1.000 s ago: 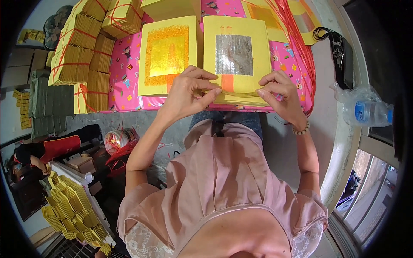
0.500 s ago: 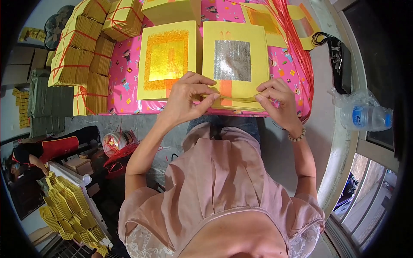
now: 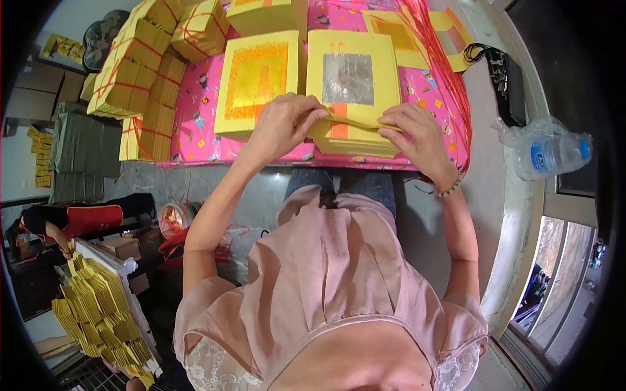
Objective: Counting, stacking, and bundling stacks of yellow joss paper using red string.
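Note:
In front of me a stack of yellow paper sheets (image 3: pixel 355 144) lies on the table, its top sheet (image 3: pixel 383 62) bearing a silver foil rectangle (image 3: pixel 347 79). My left hand (image 3: pixel 285 125) pinches the near edge of that paper at its left. Over at the right end of the same edge, my right hand (image 3: pixel 417 135) grips it between thumb and fingers. The edge is raised and curled toward the far side, above the layers below. How many sheets are held cannot be made out. Beside my left hand stands another stack of yellow paper (image 3: pixel 293 62) with a gold foil rectangle (image 3: pixel 259 79).
Bundles of yellow paper (image 3: pixel 124 88) tied with red string stand at the table's left. Red plastic strands (image 3: pixel 450 78) hang along its right side over pink patterned cloth (image 3: pixel 202 98). A bottle in clear plastic (image 3: pixel 554 156) lies at right. Another person (image 3: pixel 94 220) works at left beside folded yellow paper (image 3: pixel 98 313).
Both hands have moved slightly away from me, and the near paper edge has risen and curled, showing more of the layers beneath. The whole view has shifted a little.

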`<state>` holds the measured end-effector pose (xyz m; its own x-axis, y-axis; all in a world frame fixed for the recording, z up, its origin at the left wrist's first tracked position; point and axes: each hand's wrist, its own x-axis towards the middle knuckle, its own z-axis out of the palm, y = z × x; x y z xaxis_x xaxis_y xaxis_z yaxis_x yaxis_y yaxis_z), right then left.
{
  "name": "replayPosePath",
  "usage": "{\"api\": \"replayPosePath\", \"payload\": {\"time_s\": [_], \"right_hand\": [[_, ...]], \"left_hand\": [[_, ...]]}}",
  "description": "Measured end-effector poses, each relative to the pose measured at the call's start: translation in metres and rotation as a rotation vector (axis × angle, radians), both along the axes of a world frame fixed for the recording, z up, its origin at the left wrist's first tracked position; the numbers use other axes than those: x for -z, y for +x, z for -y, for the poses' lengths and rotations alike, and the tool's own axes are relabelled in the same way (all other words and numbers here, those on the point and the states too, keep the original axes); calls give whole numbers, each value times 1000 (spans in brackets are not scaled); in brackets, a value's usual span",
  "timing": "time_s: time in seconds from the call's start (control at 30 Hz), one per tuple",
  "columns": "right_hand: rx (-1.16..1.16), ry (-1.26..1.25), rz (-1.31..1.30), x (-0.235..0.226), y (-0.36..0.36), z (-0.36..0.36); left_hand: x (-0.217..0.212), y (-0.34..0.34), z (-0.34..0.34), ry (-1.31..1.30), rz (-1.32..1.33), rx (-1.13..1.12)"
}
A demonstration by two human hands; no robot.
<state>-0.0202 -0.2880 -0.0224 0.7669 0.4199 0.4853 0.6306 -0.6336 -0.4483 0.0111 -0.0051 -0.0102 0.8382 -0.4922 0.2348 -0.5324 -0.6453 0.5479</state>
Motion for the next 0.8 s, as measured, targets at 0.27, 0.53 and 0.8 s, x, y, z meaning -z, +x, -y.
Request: {"api": "replayPosePath", "payload": {"time_s": [0.27, 0.53, 0.8], "right_hand": [[-52, 9, 0, -16, 17, 5], [-95, 201, -132, -14, 32, 11], [152, 275, -436, 2, 37, 1]], "left_hand": [[-23, 22, -1, -28, -82, 299], [-2, 39, 8, -129, -221, 258], [2, 41, 14, -292, -452, 207]]}}
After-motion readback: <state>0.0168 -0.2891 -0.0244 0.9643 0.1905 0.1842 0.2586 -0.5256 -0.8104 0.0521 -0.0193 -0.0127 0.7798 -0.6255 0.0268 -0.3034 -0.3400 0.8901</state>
